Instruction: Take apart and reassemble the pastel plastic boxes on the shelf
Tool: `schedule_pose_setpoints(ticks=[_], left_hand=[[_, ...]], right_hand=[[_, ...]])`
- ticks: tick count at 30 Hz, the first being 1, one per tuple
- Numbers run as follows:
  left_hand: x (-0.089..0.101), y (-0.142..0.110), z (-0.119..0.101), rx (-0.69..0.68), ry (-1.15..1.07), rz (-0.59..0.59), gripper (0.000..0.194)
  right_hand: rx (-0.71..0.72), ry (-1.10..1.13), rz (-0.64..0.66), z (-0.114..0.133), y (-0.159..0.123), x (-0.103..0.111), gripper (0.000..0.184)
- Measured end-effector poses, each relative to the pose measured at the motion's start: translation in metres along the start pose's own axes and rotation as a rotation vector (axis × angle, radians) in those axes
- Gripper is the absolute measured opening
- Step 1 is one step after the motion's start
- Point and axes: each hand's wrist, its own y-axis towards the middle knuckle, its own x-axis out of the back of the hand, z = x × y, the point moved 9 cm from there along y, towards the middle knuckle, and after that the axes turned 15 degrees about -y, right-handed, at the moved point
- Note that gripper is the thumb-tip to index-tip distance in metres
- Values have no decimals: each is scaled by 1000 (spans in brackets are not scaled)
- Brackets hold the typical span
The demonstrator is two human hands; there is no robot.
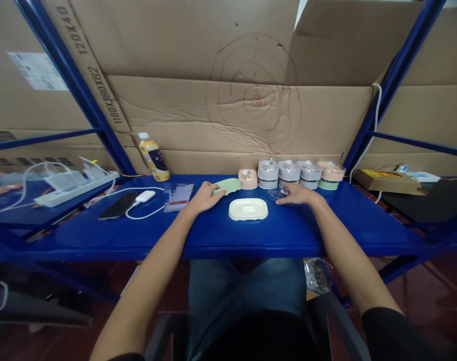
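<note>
A seated person, jeans (247,301) below the surface (288,234), extends both arms forward, bare from the elbows, the left forearm (153,260) and right forearm (351,250) angling inward over the blue front edge. Between the wrists sits a white dish (248,213). The hands are well apart: the left hand (206,196), wrist low and thumb forward, pinches the left end of a green piece (231,185), which lies just behind the dish; the right hand (296,194), palm down with fingers pointing inward, covers part of a clear piece (274,194) (grip or mere touch, one cannot tell). Beyond stand a pink box (247,179) and stacked boxes (289,173), backed by cardboard (168,105) bearing hand-drawn red rings (258,100).
</note>
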Motion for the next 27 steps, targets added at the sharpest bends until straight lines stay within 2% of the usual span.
schedule_pose_setpoints(ticks=[2, 3, 5, 9, 13, 16, 18, 20, 23, 27], left_hand=[[-1, 0, 10, 53, 76, 60, 53], [-2, 0, 12, 62, 95, 85, 56], [-1, -1, 9, 36, 89, 100, 57], [-3, -7, -20, -135, -108, 123, 52], [-27, -23, -57, -334, -247, 324, 43], [-44, -33, -69, -384, -251, 422, 39], [-51, -35, -71, -380, -245, 445, 43], [-53, -35, -70, -361, -242, 432, 58], [-53, -31, -64, -296, -246, 386, 89], [-57, -29, -60, -262, -307, 358, 112]], right_hand=[[-68, -107, 218, 0, -3, -11, 63], [-86, -145, 287, 1, -5, -13, 65], [-102, -168, 316, 4, -7, -9, 69], [-138, -145, 259, 7, -7, 0, 73], [-152, -75, 157, 9, -4, 7, 79], [-145, -18, 87, 12, -3, 11, 81], [-127, 15, 44, 18, -4, 13, 82], [-69, 53, -5, 32, -6, 15, 84], [134, 125, -62, 70, -10, 16, 85], [377, 137, -62, 121, -16, 1, 83]])
